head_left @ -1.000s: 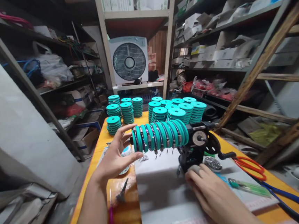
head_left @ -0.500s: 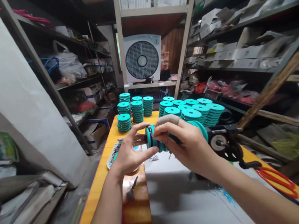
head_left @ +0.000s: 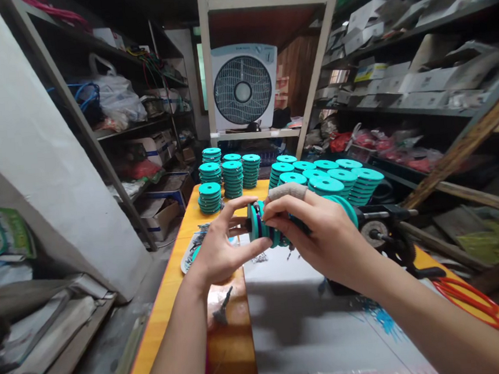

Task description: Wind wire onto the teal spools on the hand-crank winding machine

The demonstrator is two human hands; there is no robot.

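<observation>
Several teal spools sit side by side on the shaft of a hand-cranked winder (head_left: pixel 375 234). Around the end spool (head_left: pixel 254 226) my left hand (head_left: pixel 216 247) is closed, thumb below and fingers above and behind it. Dark line shows in that spool's groove. My right hand (head_left: pixel 322 221), with a grey wrap on one finger, pinches at the spool's rim. Whatever lies between its fingertips is too small to make out. Behind the right hand, a larger teal disc (head_left: pixel 346 209) shows on the shaft, and the hand hides part of the row.
Stacks of teal spools stand at the back left (head_left: pixel 233 177) and back right (head_left: pixel 325 185) of the yellow table (head_left: pixel 167 316). A tray of small metal parts (head_left: pixel 188 256) lies left. An orange-red coil (head_left: pixel 469 301) is at right. Shelves and a box fan (head_left: pixel 243 91) stand beyond.
The view has shifted a little, so the scene sits slightly further right. Both hands stay at the end spool, with the right fingertips still pinched at its rim.
</observation>
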